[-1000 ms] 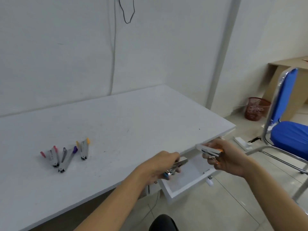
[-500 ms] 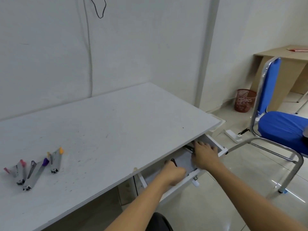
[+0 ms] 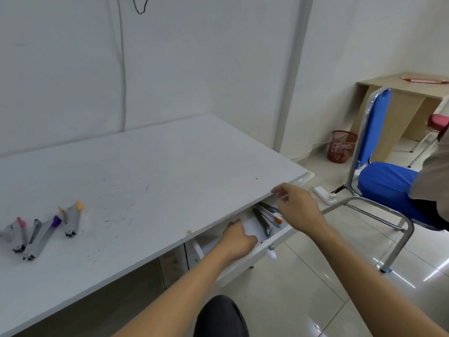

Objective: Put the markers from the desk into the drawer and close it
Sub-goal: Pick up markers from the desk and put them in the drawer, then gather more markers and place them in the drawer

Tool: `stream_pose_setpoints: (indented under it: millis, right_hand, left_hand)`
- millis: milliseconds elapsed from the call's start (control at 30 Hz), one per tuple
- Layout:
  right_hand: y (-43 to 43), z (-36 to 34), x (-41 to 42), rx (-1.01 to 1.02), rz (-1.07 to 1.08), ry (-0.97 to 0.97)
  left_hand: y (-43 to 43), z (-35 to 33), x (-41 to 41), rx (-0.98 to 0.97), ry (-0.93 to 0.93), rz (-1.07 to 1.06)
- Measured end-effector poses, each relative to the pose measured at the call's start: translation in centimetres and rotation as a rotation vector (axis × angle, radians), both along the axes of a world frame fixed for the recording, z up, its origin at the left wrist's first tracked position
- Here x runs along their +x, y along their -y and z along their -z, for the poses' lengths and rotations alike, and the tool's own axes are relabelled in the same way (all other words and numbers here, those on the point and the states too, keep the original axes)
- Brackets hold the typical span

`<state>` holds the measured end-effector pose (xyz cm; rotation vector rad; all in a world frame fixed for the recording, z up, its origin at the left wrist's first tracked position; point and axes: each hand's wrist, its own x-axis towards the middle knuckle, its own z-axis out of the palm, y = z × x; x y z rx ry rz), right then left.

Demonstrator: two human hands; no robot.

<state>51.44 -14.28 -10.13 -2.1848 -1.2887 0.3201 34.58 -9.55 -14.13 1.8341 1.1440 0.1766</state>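
The white drawer [image 3: 279,237] stands pulled out under the desk's right front edge. Several markers [image 3: 266,218] lie inside it, one with an orange tip. My left hand [image 3: 237,242] reaches into the drawer beside them, palm down, with nothing visible in it. My right hand [image 3: 300,207] hovers just above the drawer at the desk edge, fingers apart and empty. On the white desk [image 3: 150,171], far left, lie more markers: an orange-tipped pair [image 3: 72,218], a purple-tipped one [image 3: 42,235] and a pink-tipped one [image 3: 21,231].
A blue chair [image 3: 384,183] with a chrome frame stands right of the drawer, with another person's clothing [image 3: 433,181] at the frame's right edge. A power strip [image 3: 324,194] lies on the floor. A red waste basket [image 3: 341,147] and a wooden desk [image 3: 401,93] stand further back.
Both hands carried markers from above the drawer into it and let them go. My right hand has since lifted out; the left stays inside. The view has shifted right.
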Motion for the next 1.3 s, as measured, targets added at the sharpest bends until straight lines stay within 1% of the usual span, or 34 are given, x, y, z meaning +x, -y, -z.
stream_pose_setpoints:
  millis: [100,200,333,467,567,633,733,800,900,967,1033,1100,1167,1233,1300]
  right_hand:
    - [-1.5,-1.1,-3.6,0.044,-0.095,-0.062]
    - [-3.2,-1.6,-7.9,0.069,-0.188,-0.081]
    - [-5.3,-2.1,-14.3,0.069,-0.310,-0.114]
    - [-7.4,-2.1,-20.4,0.036,-0.442,-0.141]
    - [-8.9,-1.8,-24.6,-0.035,-0.549,-0.142]
    - [-9.8,-1.6,-27.6,-0.092,-0.628,-0.125]
    - [-11.1,-1.2,-32.4,-0.131,-0.703,-0.128]
    - [-12.3,-0.7,-35.5,-0.182,-0.717,-0.039]
    - [-13.8,0.5,-38.2,-0.245,-0.697,0.207]
    - [-14.1,1.4,-38.5,-0.197,-0.700,0.346]
    - [-13.8,1.8,-37.8,-0.055,-0.683,0.431]
    - [-13.2,1.6,-36.5,0.062,-0.659,0.471]
    - [-12.6,1.0,-34.7,0.104,-0.647,0.480]
    - [-11.9,0.3,-32.6,0.078,-0.649,0.474]
    - [-11.4,-0.1,-30.6,0.029,-0.635,0.445]
  left_hand:
    - [0.6,-2.6,-4.3,0.124,-0.015,0.140]
    - [0.7,-5.1,-8.9,0.207,0.069,0.128]
    - [-1.0,-7.0,-15.7,0.365,0.124,-0.089]
    - [-3.5,-7.5,-22.9,0.421,0.100,-0.345]
    - [-5.1,-7.3,-27.9,0.452,0.007,-0.471]
    - [-6.2,-6.9,-31.0,0.494,-0.105,-0.532]
    - [-7.7,-5.9,-34.6,0.465,-0.274,-0.559]
    - [-8.5,-5.1,-35.6,0.482,-0.365,-0.497]
    - [-9.0,-4.0,-35.3,0.566,-0.501,-0.459]
    - [-8.9,-3.7,-34.7,0.667,-0.601,-0.476]
    - [-8.9,-3.7,-34.3,0.786,-0.650,-0.478]
    - [-8.8,-3.5,-34.0,0.859,-0.675,-0.478]
    - [-8.6,-3.3,-33.4,0.878,-0.683,-0.467]
    - [-8.3,-2.9,-32.4,0.875,-0.652,-0.445]
    - [-8.0,-2.9,-31.4,0.867,-0.576,-0.438]
